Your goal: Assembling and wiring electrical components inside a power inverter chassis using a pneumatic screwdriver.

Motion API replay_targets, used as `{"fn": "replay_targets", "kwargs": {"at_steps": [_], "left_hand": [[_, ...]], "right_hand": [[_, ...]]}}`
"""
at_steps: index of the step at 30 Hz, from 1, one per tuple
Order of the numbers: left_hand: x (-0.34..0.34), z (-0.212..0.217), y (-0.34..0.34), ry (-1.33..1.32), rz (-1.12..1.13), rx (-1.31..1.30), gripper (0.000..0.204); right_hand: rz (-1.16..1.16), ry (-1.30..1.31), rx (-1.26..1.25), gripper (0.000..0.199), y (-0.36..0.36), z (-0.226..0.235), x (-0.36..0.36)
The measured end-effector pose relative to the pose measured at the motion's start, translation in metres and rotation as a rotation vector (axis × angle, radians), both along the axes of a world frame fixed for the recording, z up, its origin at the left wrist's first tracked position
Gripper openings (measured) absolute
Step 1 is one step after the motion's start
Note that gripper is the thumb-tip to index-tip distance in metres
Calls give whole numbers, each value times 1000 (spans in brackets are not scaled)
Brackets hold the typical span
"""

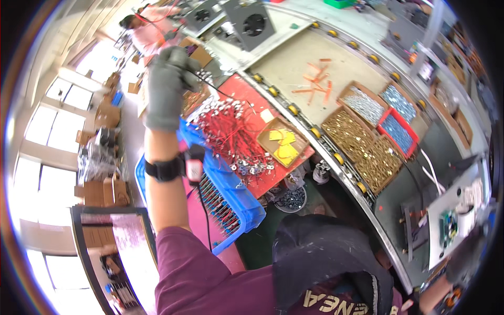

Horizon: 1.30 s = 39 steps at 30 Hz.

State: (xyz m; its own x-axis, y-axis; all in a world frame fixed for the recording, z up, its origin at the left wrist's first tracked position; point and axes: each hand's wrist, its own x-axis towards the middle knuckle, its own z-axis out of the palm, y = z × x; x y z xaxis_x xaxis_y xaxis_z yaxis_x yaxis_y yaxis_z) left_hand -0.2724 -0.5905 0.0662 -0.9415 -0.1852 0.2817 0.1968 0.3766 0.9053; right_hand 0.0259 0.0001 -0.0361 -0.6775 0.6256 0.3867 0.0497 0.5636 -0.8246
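Note:
My left hand, in a grey glove, is raised with its fingers curled closed. A thin black cord runs from the fingers toward a heap of red wires with metal lugs on a red board. Far to the lower right, my right hand, in a dark grey glove, is beside the edge of a pale metal panel carrying a green circuit board. Its fingers are blurred and partly hidden at the picture's dark rim, so any hold is unclear.
A roller rail curves across the bench. Beyond it lie trays of brass screws, a red bin of bluish screws and orange strips. A blue crate and yellow pieces are nearer. Another person works far left.

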Motion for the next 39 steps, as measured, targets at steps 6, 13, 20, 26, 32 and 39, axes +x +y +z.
{"fn": "replay_targets", "kwargs": {"at_steps": [6,13,20,26,32,39], "left_hand": [[65,-75,194,-441,-722,107,16],[120,-125,277,-785,-1067,257,10],[157,-160,288,-1079,-1217,296,22],[153,-166,285,-794,-896,747,19],[187,-168,326,-990,-841,686,15],[238,-193,374,-1073,-775,581,15]], "right_hand": [[804,-271,-687,35,-164,30,-127],[750,27,-798,33,-126,26,-165],[550,-155,-404,15,-64,88,-162],[357,-253,458,32,-69,-13,-85],[521,-252,-151,25,-109,-30,-8],[330,-277,-181,25,-83,-78,41]]}}
